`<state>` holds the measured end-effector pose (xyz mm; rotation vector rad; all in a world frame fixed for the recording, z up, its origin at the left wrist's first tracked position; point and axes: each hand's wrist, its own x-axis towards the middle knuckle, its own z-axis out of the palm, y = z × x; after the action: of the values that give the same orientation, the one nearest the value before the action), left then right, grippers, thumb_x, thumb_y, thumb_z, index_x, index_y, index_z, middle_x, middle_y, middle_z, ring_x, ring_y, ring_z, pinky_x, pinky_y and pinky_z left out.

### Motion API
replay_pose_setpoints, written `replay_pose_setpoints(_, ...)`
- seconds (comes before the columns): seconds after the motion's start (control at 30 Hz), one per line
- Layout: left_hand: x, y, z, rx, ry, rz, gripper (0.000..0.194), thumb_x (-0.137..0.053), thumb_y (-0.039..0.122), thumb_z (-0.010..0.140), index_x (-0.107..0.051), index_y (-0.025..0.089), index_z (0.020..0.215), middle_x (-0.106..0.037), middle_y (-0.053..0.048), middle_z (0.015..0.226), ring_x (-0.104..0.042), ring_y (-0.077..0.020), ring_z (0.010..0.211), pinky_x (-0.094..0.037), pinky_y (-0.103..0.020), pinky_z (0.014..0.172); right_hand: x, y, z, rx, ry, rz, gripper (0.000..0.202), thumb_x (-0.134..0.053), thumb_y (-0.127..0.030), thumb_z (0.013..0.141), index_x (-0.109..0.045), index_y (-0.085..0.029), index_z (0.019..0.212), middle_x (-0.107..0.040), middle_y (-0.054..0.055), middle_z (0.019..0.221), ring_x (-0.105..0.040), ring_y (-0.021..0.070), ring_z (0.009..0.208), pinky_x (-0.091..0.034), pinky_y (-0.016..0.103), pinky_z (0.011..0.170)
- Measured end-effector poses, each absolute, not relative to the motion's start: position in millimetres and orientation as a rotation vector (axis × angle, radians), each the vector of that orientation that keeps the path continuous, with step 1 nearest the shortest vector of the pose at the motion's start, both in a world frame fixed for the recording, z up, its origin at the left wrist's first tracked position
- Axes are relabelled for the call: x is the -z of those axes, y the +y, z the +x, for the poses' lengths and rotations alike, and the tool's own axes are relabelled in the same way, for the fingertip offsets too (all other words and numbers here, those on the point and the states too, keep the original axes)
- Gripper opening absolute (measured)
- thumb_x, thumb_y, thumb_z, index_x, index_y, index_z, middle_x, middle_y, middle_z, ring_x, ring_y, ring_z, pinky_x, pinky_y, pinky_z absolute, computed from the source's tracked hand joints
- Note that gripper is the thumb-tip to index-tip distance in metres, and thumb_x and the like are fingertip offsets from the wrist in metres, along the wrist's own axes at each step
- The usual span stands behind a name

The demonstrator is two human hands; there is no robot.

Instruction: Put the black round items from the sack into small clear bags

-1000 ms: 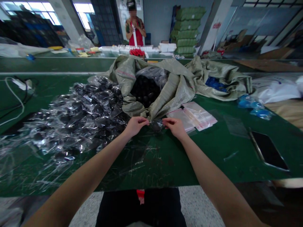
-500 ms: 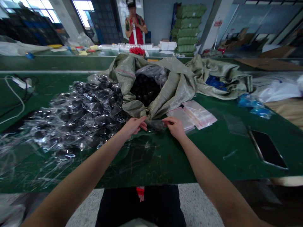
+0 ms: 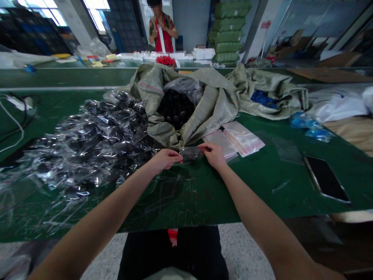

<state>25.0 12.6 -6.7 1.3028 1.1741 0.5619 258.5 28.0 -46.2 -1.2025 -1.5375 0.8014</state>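
Note:
Between my hands, just in front of the sack, is a clear plastic bag [image 3: 190, 153] with something dark inside. My left hand [image 3: 165, 160] pinches its left end. At the other end, the fingers of my right hand [image 3: 213, 154] are closed on the bag's edge. Behind it an open woven sack [image 3: 214, 103] holds many black rounded pieces [image 3: 176, 111]. A large heap of black pieces in clear bags [image 3: 96, 136] spreads out left of my left hand. Flat clear bags [image 3: 241, 137] lie in a stack to the right, beyond my right hand.
A phone [image 3: 325, 178] lies on the green table [image 3: 253, 194] at the right. Farther back are a second woven sack [image 3: 279, 95] with blue pieces and some blue bagged pieces [image 3: 319, 134]. A cable [image 3: 18, 128] runs at the left. Across the table stands a person [image 3: 163, 33].
My left hand's fingers have closed from loosely spread to a pinch on the bag's left end. My right hand keeps its hold. The whole view has shifted slightly.

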Motion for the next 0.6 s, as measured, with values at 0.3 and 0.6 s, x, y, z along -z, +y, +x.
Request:
replay_pose_setpoints(0.3, 15.1, 15.9, 27.7, -0.530, 1.358, 1.510, 0.030, -0.069, 0.045, 0.071, -0.071, 0.015, 0.070, -0.056, 0.002, 0.049, -0.029, -0.0061, 0.040, -0.017, -0.024, 0.043, 51.7, 30.7, 260.2, -0.853, -1.523, -1.223, 0.020, -0.055, -0.021, 0.075, -0.073, -0.020, 0.083, -0.072, 0.002, 0.080, -0.067, 0.0158, 0.063, -0.055, 0.030, 0.065)
replay_pose_setpoints(0.6, 24.3, 22.4, 37.5, -0.631, 1.497, 1.850, 0.026, -0.067, 0.041, 0.072, -0.071, 0.018, 0.062, -0.062, 0.000, 0.055, -0.049, -0.0121, 0.053, -0.032, -0.025, 0.052, 55.4, 34.2, 260.0, -1.017, -1.403, -1.197, 0.017, -0.058, -0.021, 0.072, -0.072, -0.020, 0.082, -0.072, 0.002, 0.080, -0.068, 0.0159, 0.066, -0.059, 0.031, 0.067)
